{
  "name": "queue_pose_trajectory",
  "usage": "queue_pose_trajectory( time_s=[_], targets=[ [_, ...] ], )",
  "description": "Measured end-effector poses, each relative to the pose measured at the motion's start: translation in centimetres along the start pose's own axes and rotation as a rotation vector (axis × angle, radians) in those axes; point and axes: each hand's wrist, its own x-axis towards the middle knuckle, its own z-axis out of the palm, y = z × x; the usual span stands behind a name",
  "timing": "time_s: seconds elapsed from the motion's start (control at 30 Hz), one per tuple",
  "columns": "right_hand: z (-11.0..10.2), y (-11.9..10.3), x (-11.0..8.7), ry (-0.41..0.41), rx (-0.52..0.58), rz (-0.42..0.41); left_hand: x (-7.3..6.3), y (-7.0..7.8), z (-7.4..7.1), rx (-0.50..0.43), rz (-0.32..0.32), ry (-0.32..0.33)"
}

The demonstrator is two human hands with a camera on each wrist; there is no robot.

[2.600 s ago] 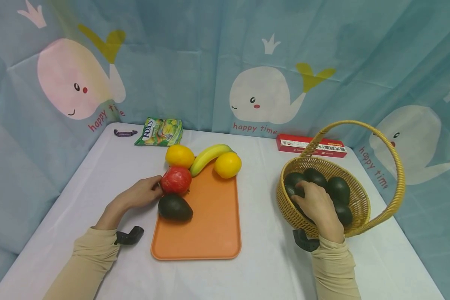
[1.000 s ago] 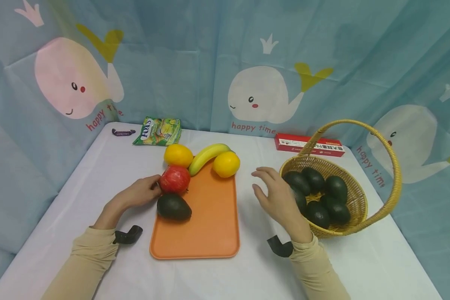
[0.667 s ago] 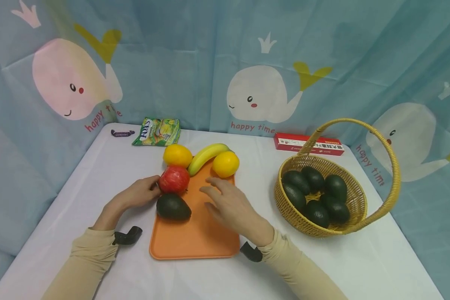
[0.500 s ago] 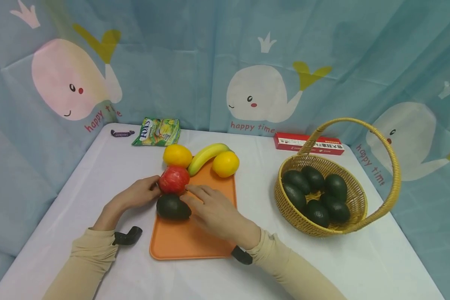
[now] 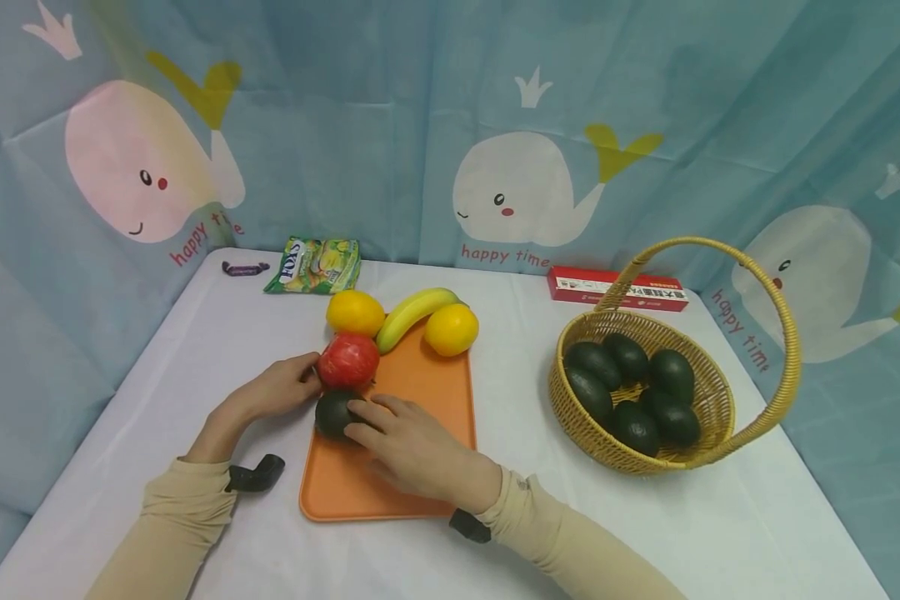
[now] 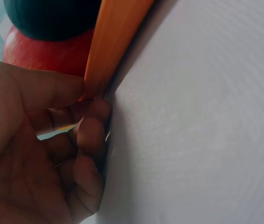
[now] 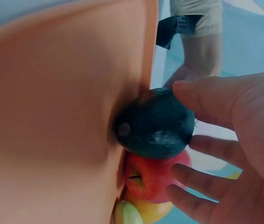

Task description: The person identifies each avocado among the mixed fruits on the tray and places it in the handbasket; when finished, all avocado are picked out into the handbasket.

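Observation:
My left hand (image 5: pixel 281 387) pinches the left rim of the orange tray (image 5: pixel 390 500), thumb on top and fingers curled below the edge, as the left wrist view shows. By that hand a red apple (image 5: pixel 348 361) sits on the tray. A dark green avocado (image 5: pixel 333 415) lies just in front of the apple. Over the avocado reaches my right hand (image 5: pixel 420 450), with its fingertips right at the fruit's upper side. In the right wrist view the thumb and spread fingers (image 7: pixel 206 182) stand beside the avocado (image 7: pixel 155 123), fairly straight and not wrapped round it.
A banana (image 5: pixel 414 317) and two yellow fruits (image 5: pixel 355 313) lie along the tray's far end. To the right stands a wicker basket (image 5: pixel 577 425) with a tall handle, holding several avocados. Behind are a green candy bag (image 5: pixel 322 265), a purple-wrapped candy (image 5: pixel 244 268) and a red box (image 5: pixel 618 287).
My right hand has left the basket, letting go of the avocado there, and swung left across the tray to the avocado beside the apple. My left hand stays at the tray rim.

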Motion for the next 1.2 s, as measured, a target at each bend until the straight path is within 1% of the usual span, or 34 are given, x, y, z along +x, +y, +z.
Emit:
queue_pose_trajectory(
  time_s=[0.17,0.43,0.6,0.77,0.87,0.97,1.03,1.2],
  targets=[
    [-0.2,-0.2,0.5,0.02,-0.003,-0.003,0.0,-0.1,0.1,0.003,-0.001,0.003],
    [-0.2,-0.6,1.0,-0.016,-0.012,0.012,0.2,-0.2,0.1,0.011,-0.003,0.001],
    [-0.1,-0.6,1.1,-0.04,-0.007,-0.008,0.3,-0.3,0.1,0.011,0.011,0.01],
    [0.1,-0.6,1.2,-0.018,-0.001,-0.024,0.1,-0.3,0.1,0.01,0.013,0.005],
    [0.1,-0.7,1.1,-0.017,0.01,-0.028,0.1,-0.3,0.1,0.009,0.002,0.003],
    [0.0,-0.8,1.1,-0.039,0.027,-0.026,0.1,-0.3,0.0,0.008,0.007,0.002],
    [-0.1,-0.8,1.1,-0.047,0.041,-0.025,0.1,-0.3,0.1,0.005,-0.004,0.001],
    [-0.1,-0.7,0.6,-0.017,0.066,0.0,0.2,-0.3,0.2,0.01,-0.024,-0.003]
  ],
)
